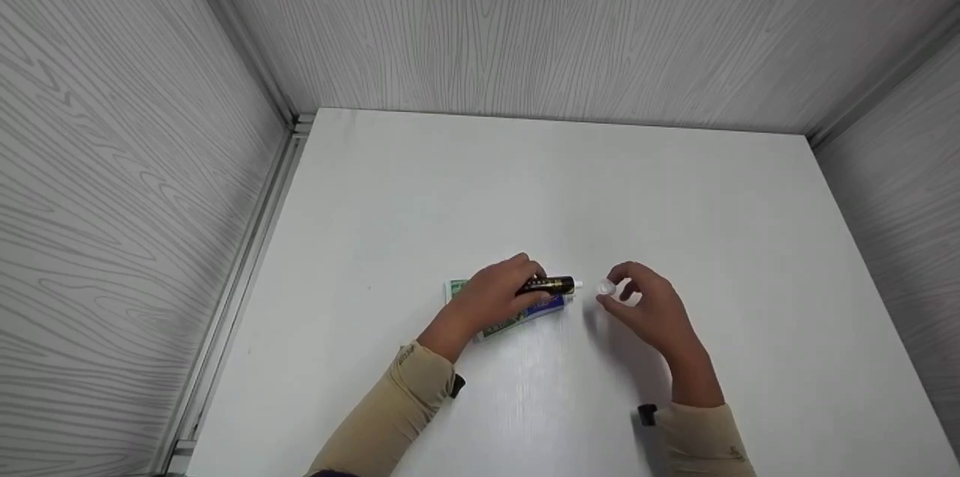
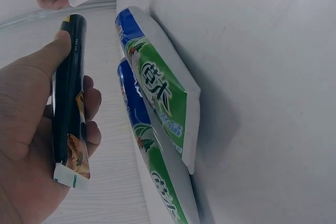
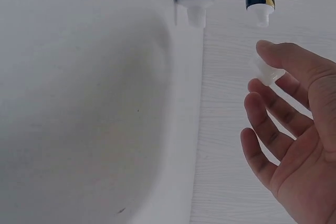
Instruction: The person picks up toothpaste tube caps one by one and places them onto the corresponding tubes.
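Observation:
My left hand (image 1: 491, 297) grips a dark tube (image 2: 70, 93) with gold print and a white crimped end, most likely toothpaste. Its bare white nozzle (image 3: 261, 15) points toward my right hand (image 1: 652, 308). Between thumb and fingertips the right hand pinches a small translucent white cap (image 3: 268, 72), a short gap away from that nozzle. Under and beside the left hand lie two green, blue and white toothpaste tubes, one (image 2: 160, 93) next to the other (image 2: 152, 156). A blue-and-white tube's nozzle (image 3: 197, 17) is also uncapped in the right wrist view.
The white table (image 1: 420, 184) carries the tubes near its middle. Grey wood-grain panels (image 1: 480, 27) stand behind it and on both sides, with a metal rail (image 1: 262, 229) along the left edge. Black wrist cameras (image 1: 646, 415) sit at the sleeves.

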Demonstrator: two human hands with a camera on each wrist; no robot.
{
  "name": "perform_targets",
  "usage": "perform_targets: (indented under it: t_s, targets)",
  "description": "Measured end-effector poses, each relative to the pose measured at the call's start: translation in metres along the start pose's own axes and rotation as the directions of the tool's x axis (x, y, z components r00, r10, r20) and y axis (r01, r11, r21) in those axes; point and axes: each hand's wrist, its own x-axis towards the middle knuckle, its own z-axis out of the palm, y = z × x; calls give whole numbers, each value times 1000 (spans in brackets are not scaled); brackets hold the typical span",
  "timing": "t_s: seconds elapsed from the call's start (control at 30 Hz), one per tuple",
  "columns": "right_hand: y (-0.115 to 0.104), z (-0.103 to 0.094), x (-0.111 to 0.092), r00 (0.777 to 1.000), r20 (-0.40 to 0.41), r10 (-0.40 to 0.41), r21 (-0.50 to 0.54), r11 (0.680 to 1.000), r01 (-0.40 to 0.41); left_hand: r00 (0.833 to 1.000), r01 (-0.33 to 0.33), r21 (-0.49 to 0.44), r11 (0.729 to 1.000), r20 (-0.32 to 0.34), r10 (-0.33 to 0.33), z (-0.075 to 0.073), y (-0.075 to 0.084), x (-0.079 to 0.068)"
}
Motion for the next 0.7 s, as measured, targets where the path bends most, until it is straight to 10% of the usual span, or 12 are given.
perform_targets:
  t_s: [0.7]
  targets:
    - [-10,15,0,988,-41,-149,0,989,149,998,-34,30,999,-48,35,-2,6,-3]
